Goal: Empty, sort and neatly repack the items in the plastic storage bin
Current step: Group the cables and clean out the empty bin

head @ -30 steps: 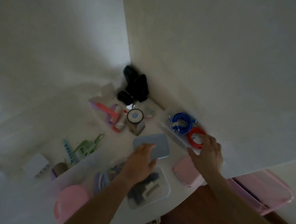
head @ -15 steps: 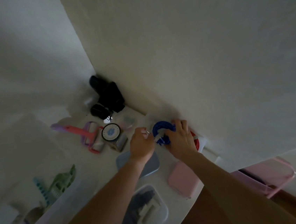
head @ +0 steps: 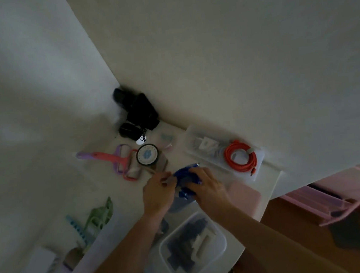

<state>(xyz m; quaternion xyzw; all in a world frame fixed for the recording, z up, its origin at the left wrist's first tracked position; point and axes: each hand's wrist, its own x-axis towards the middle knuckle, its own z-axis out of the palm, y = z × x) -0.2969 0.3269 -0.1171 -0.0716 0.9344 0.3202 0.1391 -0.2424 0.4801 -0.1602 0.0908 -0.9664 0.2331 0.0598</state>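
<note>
Dim, blurry view down onto a white table (head: 75,205) set in a room corner. Both hands meet at frame centre over a coiled blue cable (head: 184,180). Right hand (head: 210,188) lies over the coil w/ fingers curled down around it. Left hand (head: 157,194) sits just left of the coil, fingertips pinched together on what looks like a loose cable end or tie, too blurred to say which. The coil sits above a blue-grey lid (head: 179,204), mostly hidden under the hands.

Right of centre, a clear shallow tray (head: 260,163) along the wall holds a coiled orange cable (head: 240,157) and some small white and grey bits at its upper-left end. Just below it lies a pink case (head: 245,193), partly covered by the right wrist. Bottom centre: clear tub (head: 219,241) w/ dark items and a white piece inside.

Above the hands: round tin w/ pale blue top (head: 147,155); to its left a pink lint roller (head: 119,161) lying over a purple one. Black pouches or cases (head: 138,110) are stacked in the corner. Lower left: green hair clip (head: 98,216), teal comb (head: 78,230), and the wall of a large clear storage bin (head: 94,256). Far right, off the table, a pink plastic lid (head: 345,194) leans above the wood floor.
</note>
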